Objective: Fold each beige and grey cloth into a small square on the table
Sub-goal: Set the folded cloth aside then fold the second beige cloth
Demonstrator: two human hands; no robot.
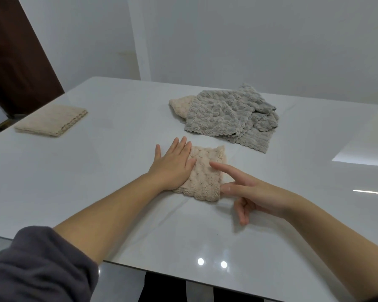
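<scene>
Leftmost, a folded beige cloth (50, 123) lies on the surface (109, 162). At centre, the left hand (172, 164) presses flat, fingers (181, 146) straight, on a second beige cloth (207, 182). The right hand (255, 195) grips nothing, index finger and thumb extended at that cloth's right edge. Behind, grey cloths (227, 114) lie heaped.

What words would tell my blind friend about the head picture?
A left hand presses on a folded beige cloth on a white table, the right hand pointing over it. Grey cloths lie heaped behind; a second beige square sits far left.
</scene>
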